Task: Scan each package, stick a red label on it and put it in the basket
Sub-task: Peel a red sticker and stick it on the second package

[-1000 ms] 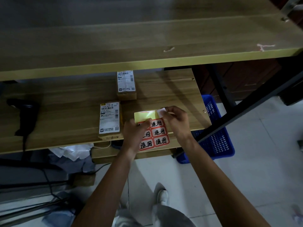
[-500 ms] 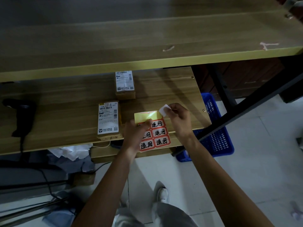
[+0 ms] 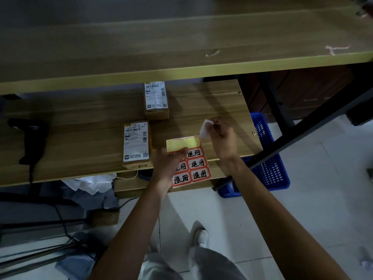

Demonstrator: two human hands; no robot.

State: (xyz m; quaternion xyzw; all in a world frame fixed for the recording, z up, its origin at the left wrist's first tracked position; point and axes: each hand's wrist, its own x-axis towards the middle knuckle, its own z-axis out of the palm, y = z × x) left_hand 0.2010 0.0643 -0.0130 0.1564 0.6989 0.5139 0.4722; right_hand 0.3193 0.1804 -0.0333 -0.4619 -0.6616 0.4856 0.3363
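**A:** Head view, stock of the bench as I read it. Two packages: near package [image 3: 136, 144] at the front edge, far package [image 3: 156, 98] behind it toward the back edge. Neither shows a red label.

**B:** Hands?

**A:** Left hand [image 3: 168, 166] presses the label sheet [image 3: 188, 161] flat at the front edge, overhanging it. Right hand [image 3: 221, 136] pinches one peeled label [image 3: 205, 129], lifted just above the sheet's top corner.

**B:** Basket?

**A:** Blue basket [image 3: 268, 170] on the floor off the bench's right end; I cannot tell its contents. Scanner [image 3: 33, 136] rests near the left end. I judge sticking and binning both remain.
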